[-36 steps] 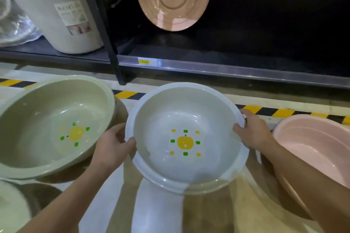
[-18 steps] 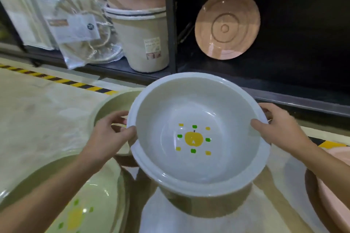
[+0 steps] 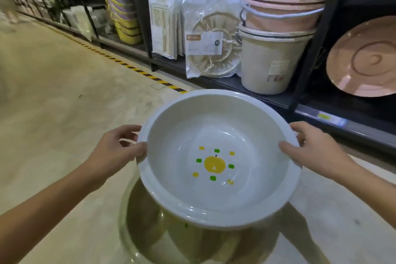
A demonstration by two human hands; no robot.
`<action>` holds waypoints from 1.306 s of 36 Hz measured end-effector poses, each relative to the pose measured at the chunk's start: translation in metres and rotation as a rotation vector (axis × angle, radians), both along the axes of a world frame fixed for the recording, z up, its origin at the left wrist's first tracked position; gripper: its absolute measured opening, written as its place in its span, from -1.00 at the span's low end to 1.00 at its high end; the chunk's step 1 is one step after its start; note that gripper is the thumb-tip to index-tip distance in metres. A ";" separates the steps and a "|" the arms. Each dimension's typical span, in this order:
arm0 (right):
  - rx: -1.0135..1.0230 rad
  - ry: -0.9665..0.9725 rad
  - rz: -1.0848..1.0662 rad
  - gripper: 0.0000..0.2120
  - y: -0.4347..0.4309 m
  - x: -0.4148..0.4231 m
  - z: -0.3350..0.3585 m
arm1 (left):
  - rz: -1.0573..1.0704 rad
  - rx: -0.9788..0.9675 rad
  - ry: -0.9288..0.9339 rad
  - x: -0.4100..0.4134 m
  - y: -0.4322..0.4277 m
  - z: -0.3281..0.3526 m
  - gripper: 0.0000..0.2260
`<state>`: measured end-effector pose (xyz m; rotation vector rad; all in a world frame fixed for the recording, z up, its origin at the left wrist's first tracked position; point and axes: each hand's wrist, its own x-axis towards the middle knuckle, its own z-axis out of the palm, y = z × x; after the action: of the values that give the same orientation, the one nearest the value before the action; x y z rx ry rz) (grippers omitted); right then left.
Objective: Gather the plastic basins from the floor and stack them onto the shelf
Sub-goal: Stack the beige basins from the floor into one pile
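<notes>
Olive basin [image 3: 145, 238] on the floor at 6 o'clock, directly beneath the load. White basin [image 3: 218, 158] held level above it, mouth up. Left hand [image 3: 113, 152] grips the rim at 9 o'clock, right hand [image 3: 312, 152] at 3 o'clock, thumbs over the lip. Probably light, stiff, glossy-slick; opposite rim holds suit it. Shelf [image 3: 364, 129] at 2 o'clock, pink basin [image 3: 364, 60] leaning inside.

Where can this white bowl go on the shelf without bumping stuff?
The dark shelf floor right of the black post, in front of the leaning pink basin, looks bare. Left of the post it is crowded: stacked buckets and bagged goods fill it. The concrete floor beside the striped tape is bare too.
</notes>
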<state>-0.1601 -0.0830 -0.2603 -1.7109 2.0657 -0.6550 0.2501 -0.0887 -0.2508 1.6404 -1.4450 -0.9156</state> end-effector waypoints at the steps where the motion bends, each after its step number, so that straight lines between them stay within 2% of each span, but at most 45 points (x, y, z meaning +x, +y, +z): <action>1: 0.016 0.001 0.013 -0.55 -0.001 0.012 -0.002 | 0.018 0.003 0.002 0.011 0.004 -0.002 -0.57; 5: 0.041 -0.018 0.074 -0.57 -0.005 0.047 -0.020 | 0.083 0.030 0.020 0.048 0.020 -0.018 -0.47; 10: 0.091 -0.062 0.134 -0.66 -0.003 0.071 -0.044 | 0.139 0.068 0.053 0.074 0.032 -0.044 -0.56; 20: 0.123 0.054 0.215 -0.63 0.007 0.093 -0.081 | 0.199 0.160 0.061 0.089 0.055 -0.088 -0.52; 30: 0.141 0.135 0.236 -0.60 0.005 0.093 -0.104 | 0.198 0.221 0.040 0.082 0.063 -0.114 -0.61; 34: 0.145 0.169 0.244 -0.63 0.005 0.092 -0.109 | 0.189 0.256 0.045 0.080 0.068 -0.122 -0.48; 43: 0.196 0.229 0.254 -0.57 0.010 0.094 -0.128 | 0.173 0.261 0.007 0.076 0.072 -0.138 -0.60; 47: 0.229 0.246 0.262 -0.60 0.010 0.092 -0.135 | 0.170 0.261 -0.042 0.073 0.072 -0.143 -0.59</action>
<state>-0.0682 -0.0730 -0.3957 -1.9546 1.9300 -0.1276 0.3231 -0.0171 -0.3942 1.9507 -1.2304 -1.0102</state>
